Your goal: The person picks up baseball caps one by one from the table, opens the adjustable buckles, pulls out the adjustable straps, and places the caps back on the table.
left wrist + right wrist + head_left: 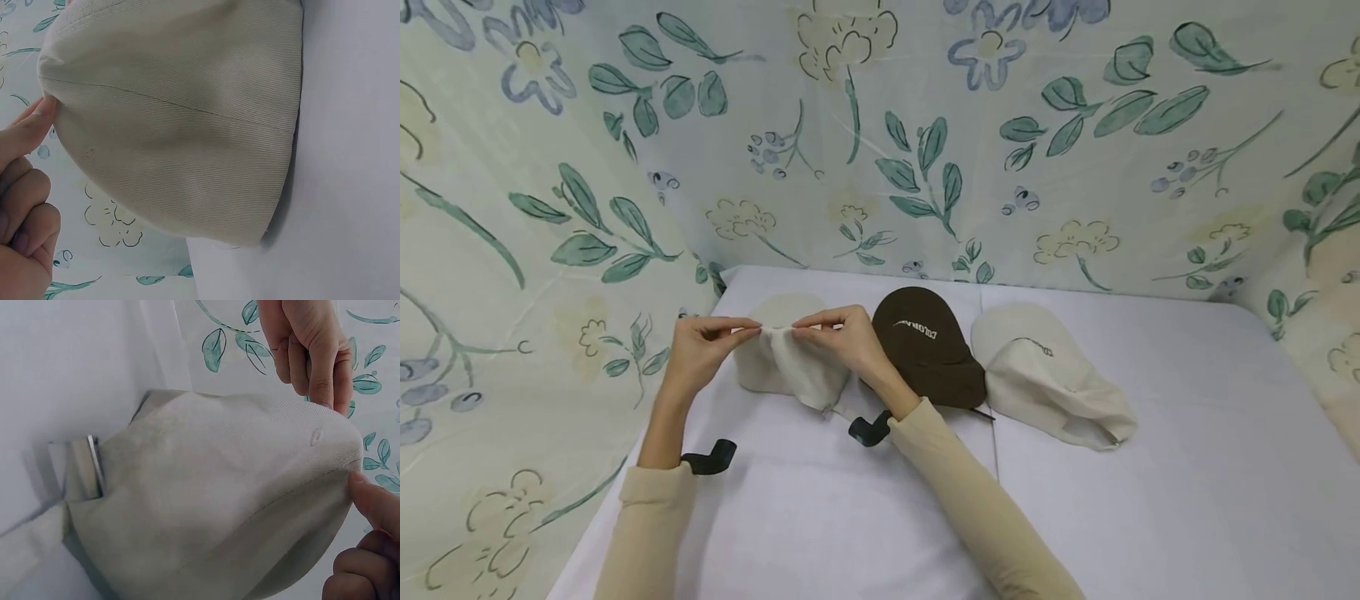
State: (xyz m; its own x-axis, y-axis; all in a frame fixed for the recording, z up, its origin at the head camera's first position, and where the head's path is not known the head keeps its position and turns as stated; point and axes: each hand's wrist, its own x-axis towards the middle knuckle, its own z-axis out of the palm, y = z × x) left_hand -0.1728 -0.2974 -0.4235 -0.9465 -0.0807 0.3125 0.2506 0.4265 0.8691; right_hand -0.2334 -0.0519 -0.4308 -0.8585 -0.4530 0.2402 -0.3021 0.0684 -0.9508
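A beige baseball cap point(808, 375) stands at the left of the row of caps, its crown pulled up between both hands. My left hand point(696, 346) pinches the top of the crown between thumb and fingers. Just to the right, my right hand point(850, 337) pinches the same crown top. In the left wrist view the side panels of the cap point(181, 125) hang down to the white surface with a seam across them. The back strap with its metal buckle point(95, 465) shows in the right wrist view, low on the cap.
A dark brown cap point(925, 358) with white lettering sits right beside my right hand. Beyond it lies a cream cap point(1045, 367), touching the brown one. All rest on a white-covered table point(1195, 467), with a floral curtain point(865, 192) behind and along the sides.
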